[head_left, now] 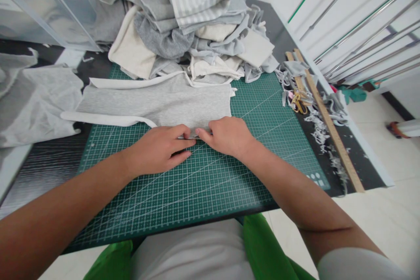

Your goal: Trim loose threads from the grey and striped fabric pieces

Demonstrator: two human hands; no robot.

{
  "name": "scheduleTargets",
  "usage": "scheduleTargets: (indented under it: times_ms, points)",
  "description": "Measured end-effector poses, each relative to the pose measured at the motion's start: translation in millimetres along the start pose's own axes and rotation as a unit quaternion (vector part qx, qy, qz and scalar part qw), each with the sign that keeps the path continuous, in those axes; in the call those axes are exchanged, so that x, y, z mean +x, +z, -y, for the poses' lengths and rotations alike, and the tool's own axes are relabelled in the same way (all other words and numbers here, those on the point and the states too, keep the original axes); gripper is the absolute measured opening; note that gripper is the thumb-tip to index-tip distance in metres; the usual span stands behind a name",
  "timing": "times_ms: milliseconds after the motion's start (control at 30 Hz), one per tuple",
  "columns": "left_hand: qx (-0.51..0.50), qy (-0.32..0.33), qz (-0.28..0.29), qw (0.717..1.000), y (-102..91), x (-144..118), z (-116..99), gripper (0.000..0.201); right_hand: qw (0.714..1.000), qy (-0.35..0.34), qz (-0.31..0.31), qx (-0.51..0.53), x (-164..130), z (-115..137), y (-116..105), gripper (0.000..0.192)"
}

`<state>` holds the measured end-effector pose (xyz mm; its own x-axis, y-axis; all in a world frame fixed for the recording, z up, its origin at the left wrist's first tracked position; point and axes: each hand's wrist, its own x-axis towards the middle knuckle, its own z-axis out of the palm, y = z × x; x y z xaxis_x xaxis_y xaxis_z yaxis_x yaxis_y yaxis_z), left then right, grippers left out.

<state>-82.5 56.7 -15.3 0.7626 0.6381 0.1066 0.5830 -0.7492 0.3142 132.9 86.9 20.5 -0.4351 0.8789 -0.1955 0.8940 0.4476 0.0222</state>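
A light grey knit fabric piece (pixel 197 100) lies across the green cutting mat (pixel 236 183), its long edges trimmed with white strips. My left hand (pixel 157 148) is at the near edge of the fabric, thumb and index finger closed on it, the other fingers loosely bent. Close beside it, my right hand (pixel 228 135) pinches the same edge, with its fingers curled over the cloth. Between the fingertips shows a small shiny sliver, too small to name. The part of the edge under my fingers is hidden.
A tall heap of grey and cream fabric (pixel 183 30) stands behind the piece. More grey cloth (pixel 36 100) lies at left, by a translucent plastic bin (pixel 46 4). At right are wooden rulers (pixel 331 127), gold-handled scissors (pixel 298 101) and fabric scraps (pixel 318 129).
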Motion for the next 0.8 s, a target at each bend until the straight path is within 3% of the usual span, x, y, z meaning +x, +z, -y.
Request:
scheduleTargets:
  times_ms: [233,800]
  points:
    - [-0.042,0.012,-0.052,0.998,4.3,-1.3,5.4,0.03,1.0,0.0,-0.012,-0.005,-0.4,-1.5,3.2,0.07]
    - [-0.029,-0.008,-0.052,0.998,5.3,-0.9,4.2,0.028,1.0,0.018,-0.016,0.018,1.2,-4.0,5.7,0.07]
